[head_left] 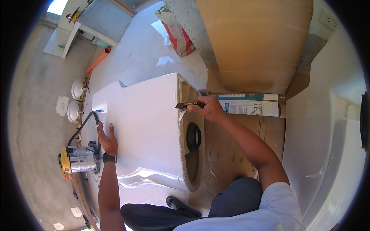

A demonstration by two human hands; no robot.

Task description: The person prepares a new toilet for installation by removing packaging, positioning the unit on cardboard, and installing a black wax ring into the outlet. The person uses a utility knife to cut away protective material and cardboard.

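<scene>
A white ceramic toilet (150, 115) lies on its side in front of me, its open underside turned to the right. A black rubber ring (194, 136) sits in that underside, and the rim there looks rough with residue. My right hand (211, 109) is closed round a scraper (191, 104) with a black and yellow handle. Its dark head points left, at the toilet's edge near the upper part of the underside. My left hand (109, 142), a dark watch on its wrist, rests open against the toilet's left end with the fingers spread.
Flattened cardboard (227, 154) lies under the toilet's right side. Behind stand a tall cardboard box (258, 42) and a tile box (248, 107). Another white ceramic fixture (323, 111) is close on my right. A vacuum cleaner (81, 159) and orange pipe (98, 60) are left.
</scene>
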